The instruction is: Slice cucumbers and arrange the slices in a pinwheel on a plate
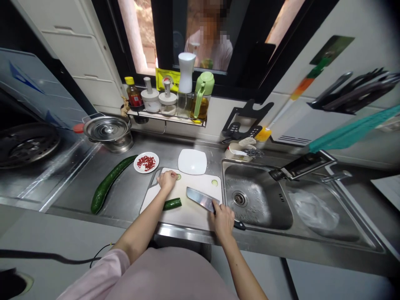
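Observation:
My right hand [223, 218] is wrapped round the black handle of a kitchen knife [200, 198], whose broad blade lies low over the right half of the white cutting board [195, 216]. At the board's far left, my left hand [167, 181] has its fingers drawn together on a small round cucumber slice [178, 177]. Below that hand, a cut length of dark green cucumber [172, 203] lies on the board, partly hidden behind my left forearm. A second pale cucumber slice [214, 183] rests near the board's far right corner.
A whole cucumber [109, 183] lies to the left, by a plate of chopped red pieces [146, 163]. Behind the board is a white square plate [192, 161]. The sink [259, 196] is at right, a lidded steel pot [108, 131] at back left. Bottles stand on a rack [168, 118].

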Demonstrator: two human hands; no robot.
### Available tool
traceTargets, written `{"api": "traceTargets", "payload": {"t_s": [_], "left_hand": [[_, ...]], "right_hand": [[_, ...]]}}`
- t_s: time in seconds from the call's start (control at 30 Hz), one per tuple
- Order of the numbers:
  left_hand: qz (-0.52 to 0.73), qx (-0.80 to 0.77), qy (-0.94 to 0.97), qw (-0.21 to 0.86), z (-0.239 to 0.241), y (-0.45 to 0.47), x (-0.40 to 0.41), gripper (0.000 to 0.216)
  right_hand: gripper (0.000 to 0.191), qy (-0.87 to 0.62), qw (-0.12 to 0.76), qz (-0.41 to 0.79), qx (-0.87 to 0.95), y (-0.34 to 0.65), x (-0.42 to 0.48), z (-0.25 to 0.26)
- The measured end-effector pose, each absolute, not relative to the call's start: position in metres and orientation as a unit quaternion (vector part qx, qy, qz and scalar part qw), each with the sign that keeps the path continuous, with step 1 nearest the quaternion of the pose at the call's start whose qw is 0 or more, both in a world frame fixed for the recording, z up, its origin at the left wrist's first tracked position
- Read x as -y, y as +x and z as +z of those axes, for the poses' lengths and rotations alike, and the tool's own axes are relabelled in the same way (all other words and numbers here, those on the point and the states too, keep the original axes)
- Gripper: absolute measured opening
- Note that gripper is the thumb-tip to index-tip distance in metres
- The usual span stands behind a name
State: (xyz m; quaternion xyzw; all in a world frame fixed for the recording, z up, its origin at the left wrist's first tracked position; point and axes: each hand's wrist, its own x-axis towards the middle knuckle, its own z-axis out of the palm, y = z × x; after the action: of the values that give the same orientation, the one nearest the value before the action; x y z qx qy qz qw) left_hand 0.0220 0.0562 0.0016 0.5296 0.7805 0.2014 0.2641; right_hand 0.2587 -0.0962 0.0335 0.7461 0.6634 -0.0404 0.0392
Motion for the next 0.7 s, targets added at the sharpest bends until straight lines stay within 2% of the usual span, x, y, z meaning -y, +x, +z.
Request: {"api": "traceTargets", "payload": {"t_s": [0.7], "left_hand": [[0.186,-0.768,0.573,0.216,-0.015,0.023,-0.065,0.012]], "right_hand": [[0.041,0.750,0.033,-0.059,-0.658,0.257,0.092,0.030]]}}
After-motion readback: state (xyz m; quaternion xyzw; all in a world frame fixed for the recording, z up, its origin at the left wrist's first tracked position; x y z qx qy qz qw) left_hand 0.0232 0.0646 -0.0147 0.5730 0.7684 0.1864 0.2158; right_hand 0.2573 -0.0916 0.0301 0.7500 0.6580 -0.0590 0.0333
